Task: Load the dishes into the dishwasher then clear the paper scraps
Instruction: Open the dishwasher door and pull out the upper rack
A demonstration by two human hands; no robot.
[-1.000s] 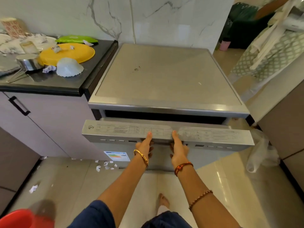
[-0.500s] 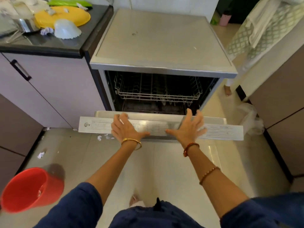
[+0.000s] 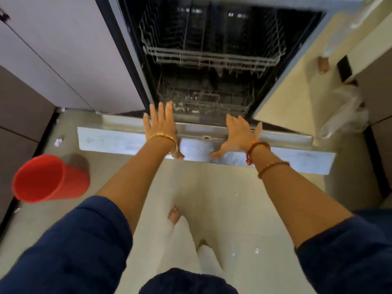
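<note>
Both hands flat, fingers spread, holding nothing: left hand (image 3: 159, 126) and right hand (image 3: 239, 134) press the dishwasher door (image 3: 118, 141), now swung far lower than a second ago; racks (image 3: 212, 58) exposed and empty, dishes out of view, loading can start

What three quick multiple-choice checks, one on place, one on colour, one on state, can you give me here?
1. The bucket stands: A) on the floor at left, B) inside the dishwasher, C) on the door.
2. Its colour: A) blue, B) red, C) green.
3. The dishwasher door is: A) shut, B) removed, C) lowered open.

A: it sits on the floor tiles left of the left hand.
B: plainly red.
C: both racks show, and the left hand and right hand press flat on the door's edge.
</note>
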